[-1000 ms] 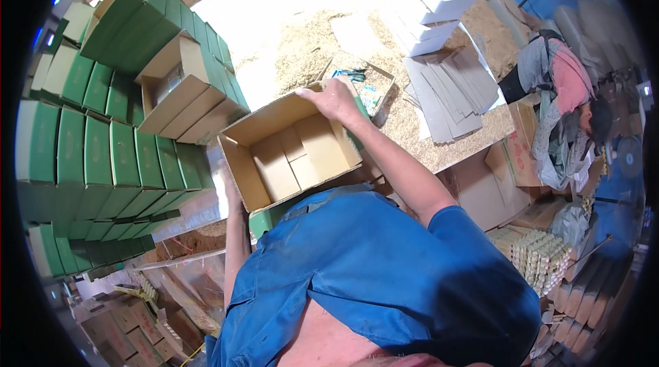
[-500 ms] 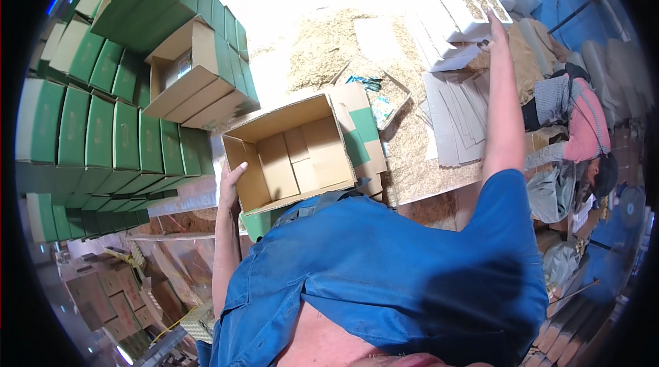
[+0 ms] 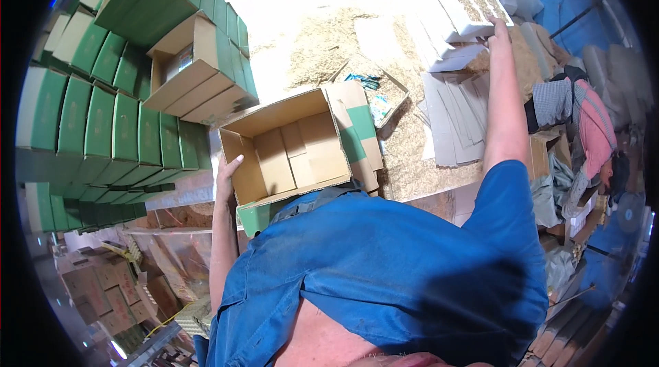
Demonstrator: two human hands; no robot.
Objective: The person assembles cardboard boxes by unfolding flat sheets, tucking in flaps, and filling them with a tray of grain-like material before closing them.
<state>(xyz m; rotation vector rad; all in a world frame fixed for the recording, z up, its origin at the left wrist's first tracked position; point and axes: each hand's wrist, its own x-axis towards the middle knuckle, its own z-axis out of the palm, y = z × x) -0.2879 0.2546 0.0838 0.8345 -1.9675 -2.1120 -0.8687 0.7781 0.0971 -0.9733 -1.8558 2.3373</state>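
Note:
My left hand (image 3: 226, 178) grips the left wall of an open cardboard box (image 3: 292, 154), its thumb over the rim and its fingers along the outside. The box is bare inside, with brown walls and a green outer side, and it rests close against my front. At the far right, my outstretched right hand (image 3: 499, 29) is closed on the near corner of the top white tray (image 3: 473, 27) in a stack. That tray shows rows of light brown, shaving-like filling. Part of the right hand's fingers is hidden by the tray edge.
Green cartons (image 3: 103, 120) are stacked at the left, beside an open carton (image 3: 195, 72). Wood shavings (image 3: 329, 44) cover the bench. A small open box (image 3: 395, 102) holds blue packets. Grey cardboard sheets (image 3: 453, 120) lie under my right arm. Another person (image 3: 594, 123) bends at the right.
My right hand has shifted slightly, its fingers now curled at the tray corner instead of stretched along the edge. The cardboard box and left hand have moved slightly. The person at right has shifted.

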